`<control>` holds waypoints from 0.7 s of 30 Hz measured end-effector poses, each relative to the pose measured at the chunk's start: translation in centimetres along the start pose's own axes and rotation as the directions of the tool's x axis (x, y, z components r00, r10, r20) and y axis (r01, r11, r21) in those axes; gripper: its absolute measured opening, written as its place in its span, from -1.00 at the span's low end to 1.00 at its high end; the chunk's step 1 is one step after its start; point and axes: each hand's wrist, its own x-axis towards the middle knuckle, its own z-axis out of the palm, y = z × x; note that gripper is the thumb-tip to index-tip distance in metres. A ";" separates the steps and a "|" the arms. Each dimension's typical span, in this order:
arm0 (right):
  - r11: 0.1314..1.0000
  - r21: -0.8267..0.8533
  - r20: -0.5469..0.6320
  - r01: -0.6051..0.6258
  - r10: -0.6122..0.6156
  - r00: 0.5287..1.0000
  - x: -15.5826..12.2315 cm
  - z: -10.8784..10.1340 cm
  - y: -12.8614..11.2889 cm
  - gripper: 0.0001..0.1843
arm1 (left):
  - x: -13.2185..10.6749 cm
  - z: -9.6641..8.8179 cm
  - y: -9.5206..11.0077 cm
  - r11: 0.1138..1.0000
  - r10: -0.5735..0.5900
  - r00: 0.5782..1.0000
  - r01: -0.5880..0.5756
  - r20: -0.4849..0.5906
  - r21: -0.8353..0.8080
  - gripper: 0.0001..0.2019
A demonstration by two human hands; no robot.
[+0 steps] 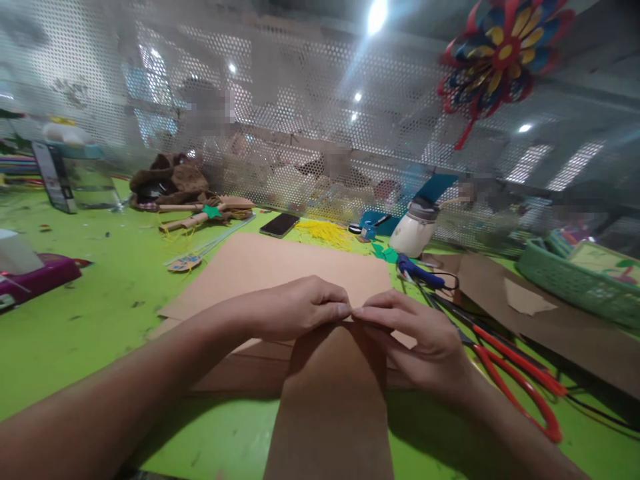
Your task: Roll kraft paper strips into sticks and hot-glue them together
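Between my two hands is the far end of a long strip of brown kraft paper [333, 413], which stretches toward me past the table's front edge. My left hand [305, 307] pinches the strip's end with thumb and forefinger. Right beside it, my right hand [410, 333] pinches the same end, its other fingers loosely curled. The pinched tip is mostly hidden by the fingertips. Beneath both hands lies a stack of light brown paper sheets [280, 260].
Red-handled scissors [530, 393] and a blue glue gun [423, 272] lie to the right, near a green basket [580, 283] and brown cardboard [490, 280]. Behind the stack are a phone [280, 225], yellow paper shreds [325, 233] and a white bottle [414, 233]. A purple tape dispenser [45, 277] stands left.
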 end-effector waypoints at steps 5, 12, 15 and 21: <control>0.917 0.171 0.108 -0.360 0.346 0.932 0.2 -1.2 -0.2 -0.61 | -0.1 0.4 0.4 0.986 0.019 0.996 -0.003 -0.092 0.168 -0.69; 0.814 0.118 0.232 -0.569 0.535 0.813 0.9 -1.7 0.2 -0.81 | 0.1 0.9 1.0 0.898 0.103 0.981 -0.021 -0.165 0.439 -0.83; 0.823 0.147 0.216 -0.549 0.514 0.830 0.8 -1.6 0.5 -0.85 | 0.2 0.9 0.9 0.860 0.132 0.978 -0.030 -0.165 0.509 -0.83; 0.857 0.125 0.119 -0.501 0.488 0.865 0.6 -1.5 0.7 -0.89 | 0.3 1.3 0.7 0.832 0.184 0.965 -0.052 -0.186 0.553 -0.84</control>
